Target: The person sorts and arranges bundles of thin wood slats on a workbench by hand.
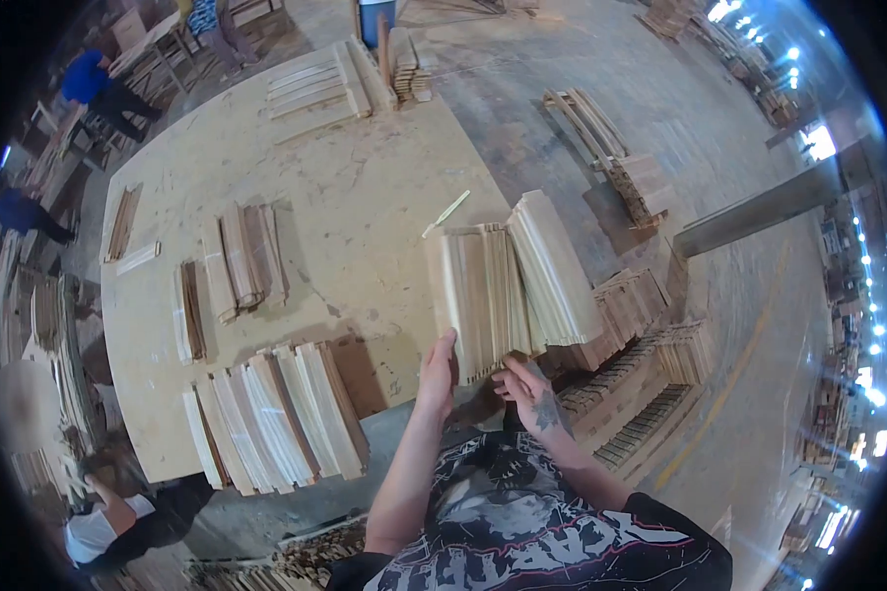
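Observation:
A row of thin wooden slats (473, 295), set on edge side by side, lies at the near right edge of the big table. My left hand (438, 376) rests against its left side near the front corner, with the fingers stretched out along the wood. At the slats' near ends is my right hand (528, 394), its fingers curled in and touching the end edges. Part of those fingers is hidden. A second bundle of slats (554, 266) leans at an angle against the right of the row. Beyond the row lies a thin pale stick (447, 213).
More slat bundles (276, 419) lie on the table (365, 236) at left, with smaller groups (241, 256) behind. Stacked wood (650, 384) stands low on my right, beside a grey beam (774, 209). Co-workers (89, 84) are at left, one person (118, 522) near the front corner.

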A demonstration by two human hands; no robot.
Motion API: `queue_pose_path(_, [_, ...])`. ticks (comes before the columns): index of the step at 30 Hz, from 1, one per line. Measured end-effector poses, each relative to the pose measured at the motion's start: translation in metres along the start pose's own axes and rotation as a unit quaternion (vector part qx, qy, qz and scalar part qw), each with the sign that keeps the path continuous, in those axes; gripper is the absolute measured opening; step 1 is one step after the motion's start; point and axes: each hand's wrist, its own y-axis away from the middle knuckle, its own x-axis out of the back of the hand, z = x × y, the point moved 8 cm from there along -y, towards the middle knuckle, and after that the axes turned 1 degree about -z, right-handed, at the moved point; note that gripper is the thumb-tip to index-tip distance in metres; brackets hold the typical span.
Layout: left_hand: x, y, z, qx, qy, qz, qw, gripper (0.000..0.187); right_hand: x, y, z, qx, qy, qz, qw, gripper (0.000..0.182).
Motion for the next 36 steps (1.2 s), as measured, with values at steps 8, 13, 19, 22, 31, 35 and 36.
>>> queue_pose_path(8, [0.088, 0.015, -0.046, -0.008, 0.042, 0.113, 0.993, 0.045, -0.031, 0.003, -0.026, 0.033, 0.034, -0.076, 0.996, 0.035])
queue_pose_path(13, [0.101, 0.046, -0.005, -0.237, -0.193, 0.247, 0.920, 0.043, -0.058, -0.001, -0.012, 0.024, 0.019, -0.125, 0.992, 0.035])
queue_pose_path(19, [0.103, 0.062, -0.033, -0.069, 0.051, 0.070, 0.994, 0.042, -0.090, -0.007, 0.013, -0.081, -0.054, -0.107, 0.990, 0.049])
queue_pose_path(22, [0.099, 0.078, -0.046, -0.035, 0.114, 0.086, 0.989, 0.040, -0.125, -0.016, 0.021, -0.212, -0.094, -0.216, 0.949, 0.064])
queue_pose_path(31, [0.151, 0.103, -0.030, -0.053, -0.229, 0.214, 0.948, 0.043, -0.139, -0.018, 0.044, -0.254, -0.106, -0.227, 0.934, 0.063])
queue_pose_path(35, [0.158, 0.102, -0.043, -0.088, -0.028, 0.180, 0.979, 0.037, -0.137, -0.013, 0.041, -0.277, -0.192, -0.227, 0.914, 0.052])
queue_pose_path(36, [0.161, 0.099, -0.046, -0.112, -0.016, 0.173, 0.978, 0.036, -0.135, -0.013, 0.042, -0.280, -0.190, -0.232, 0.912, 0.051])
